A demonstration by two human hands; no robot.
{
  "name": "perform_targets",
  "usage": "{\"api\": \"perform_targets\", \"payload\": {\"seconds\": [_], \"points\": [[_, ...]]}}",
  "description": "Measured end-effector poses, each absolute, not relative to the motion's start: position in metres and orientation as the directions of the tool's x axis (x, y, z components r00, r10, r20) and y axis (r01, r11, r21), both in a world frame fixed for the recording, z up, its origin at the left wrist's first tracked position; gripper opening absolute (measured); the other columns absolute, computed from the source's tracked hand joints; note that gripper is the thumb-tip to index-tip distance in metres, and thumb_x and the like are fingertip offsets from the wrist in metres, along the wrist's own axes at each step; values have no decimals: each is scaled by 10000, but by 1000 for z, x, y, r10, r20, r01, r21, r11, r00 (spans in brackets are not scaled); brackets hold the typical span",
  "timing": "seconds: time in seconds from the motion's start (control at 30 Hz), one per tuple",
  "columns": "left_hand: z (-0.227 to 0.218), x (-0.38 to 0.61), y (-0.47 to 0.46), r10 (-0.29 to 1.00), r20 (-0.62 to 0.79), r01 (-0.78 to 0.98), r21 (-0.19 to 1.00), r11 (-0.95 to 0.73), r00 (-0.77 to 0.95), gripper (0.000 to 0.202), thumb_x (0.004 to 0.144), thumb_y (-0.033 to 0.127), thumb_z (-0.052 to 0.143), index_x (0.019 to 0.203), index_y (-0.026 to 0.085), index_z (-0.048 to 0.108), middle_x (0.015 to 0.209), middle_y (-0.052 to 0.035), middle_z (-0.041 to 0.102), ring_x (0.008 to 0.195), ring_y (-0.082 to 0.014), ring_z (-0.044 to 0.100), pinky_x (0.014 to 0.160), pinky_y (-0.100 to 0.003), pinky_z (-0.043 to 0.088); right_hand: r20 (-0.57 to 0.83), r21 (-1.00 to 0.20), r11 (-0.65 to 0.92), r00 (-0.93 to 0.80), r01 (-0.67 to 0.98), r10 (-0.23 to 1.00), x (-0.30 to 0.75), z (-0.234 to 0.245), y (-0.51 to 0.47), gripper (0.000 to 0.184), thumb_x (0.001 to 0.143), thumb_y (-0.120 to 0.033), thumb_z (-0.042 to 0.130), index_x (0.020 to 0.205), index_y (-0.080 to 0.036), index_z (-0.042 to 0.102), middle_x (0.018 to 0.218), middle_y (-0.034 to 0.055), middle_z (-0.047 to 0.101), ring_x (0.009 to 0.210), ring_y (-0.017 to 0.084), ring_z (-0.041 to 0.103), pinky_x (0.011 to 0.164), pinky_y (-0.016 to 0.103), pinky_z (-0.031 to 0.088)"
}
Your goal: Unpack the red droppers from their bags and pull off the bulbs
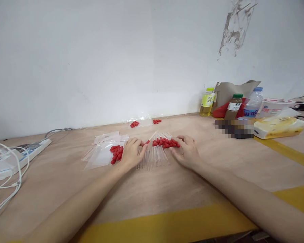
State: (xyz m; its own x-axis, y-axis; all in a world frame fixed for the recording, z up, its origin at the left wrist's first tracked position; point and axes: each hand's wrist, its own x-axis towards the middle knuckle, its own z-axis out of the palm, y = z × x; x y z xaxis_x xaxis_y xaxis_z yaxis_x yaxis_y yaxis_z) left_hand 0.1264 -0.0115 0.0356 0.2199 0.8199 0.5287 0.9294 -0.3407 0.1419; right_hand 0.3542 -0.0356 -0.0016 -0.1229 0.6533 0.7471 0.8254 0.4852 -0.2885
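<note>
My left hand [132, 151] is closed, thumb and fingers pinching a thin pale stick with a red tip [147, 142]. That stick slants up and to the right, over a pile of similar sticks. My right hand [188, 152] sits at the right end of the row of red tips [164, 142], thumb and index finger apart around the last of them. Clear thin sticks [153, 159] fan out below that row, and more point away above it. Beside my left hand, a heap of red pieces [116, 153] lies partly on clear plastic bags [98, 156], partly hidden by the hand.
Near the wall, clear bags [143, 123] hold small red pieces. A power strip [32, 157] with white cables lies at left. At back right stand a yellow-capped bottle [207, 103], a green-capped bottle [234, 107], a water bottle [253, 103] and a tissue pack [280, 127].
</note>
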Motion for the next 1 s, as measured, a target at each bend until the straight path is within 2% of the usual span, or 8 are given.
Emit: {"api": "perform_targets", "payload": {"seconds": [0.1,0.17,0.23,0.3,0.43,0.6,0.77,1.0], "points": [[25,97,-39,690,576,828,39,-559,439,213,848,339,438,778,187,569,799,-38,581,810,-184,503,745,-324,347,788,-169,559,-229,812,572,345,1,-43,481,779,-412,521,1202,-184,493,1176,131,513,1031,241,465,863,392,274],[16,82,-54,603,592,760,-26,-649,535,172,839,316,468,801,184,573,823,-46,581,815,-185,497,752,-334,349,771,-90,636,-351,766,532,338,2,-48,516,788,-441,515,1236,-191,460,1202,126,510,1059,243,448,902,418,254],[8,74,-62,541,624,720,-52,-692,564,139,826,298,498,803,184,575,836,-50,585,817,-184,498,751,-338,355,738,-40,720,-466,693,489,331,1,-53,413,812,-431,496,1166,-219,524,1078,88,600,1023,220,475,935,432,219],[3,72,-65,512,664,711,-44,-702,546,117,815,285,518,796,185,575,831,-49,586,817,-183,502,745,-336,360,706,-20,784,-547,620,450,324,-2,-56,280,836,-399,477,1032,-247,607,876,40,662,898,182,521,947,438,192],[1,78,-63,503,680,691,-7,-723,534,103,807,276,536,798,181,574,833,-50,587,825,-181,502,750,-333,364,701,-53,795,-545,604,460,311,-8,-59,219,853,-350,469,884,-251,661,645,-1,638,703,135,499,893,413,213],[5,85,-65,523,621,658,15,-753,584,153,817,291,540,933,209,598,911,-44,613,862,-175,504,781,-337,347,729,-55,794,-520,605,446,302,-9,-62,214,853,-297,463,828,-227,664,583,-7,598,659,126,445,822,373,230],[6,84,-68,484,589,625,-47,-780,648,105,828,261,528,819,216,622,779,-9,643,808,-163,509,802,-357,315,737,-23,823,-546,568,397,305,-6,-67,206,853,-262,459,791,-221,651,575,-16,590,632,118,417,811,369,224],[7,84,-72,431,572,584,-107,-805,698,147,824,204,488,751,209,615,708,-8,634,776,-172,498,796,-391,302,748,41,839,-573,543,335,311,-7,-70,171,836,-233,475,760,-219,628,518,-36,542,615,112,399,796,360,229]]}}
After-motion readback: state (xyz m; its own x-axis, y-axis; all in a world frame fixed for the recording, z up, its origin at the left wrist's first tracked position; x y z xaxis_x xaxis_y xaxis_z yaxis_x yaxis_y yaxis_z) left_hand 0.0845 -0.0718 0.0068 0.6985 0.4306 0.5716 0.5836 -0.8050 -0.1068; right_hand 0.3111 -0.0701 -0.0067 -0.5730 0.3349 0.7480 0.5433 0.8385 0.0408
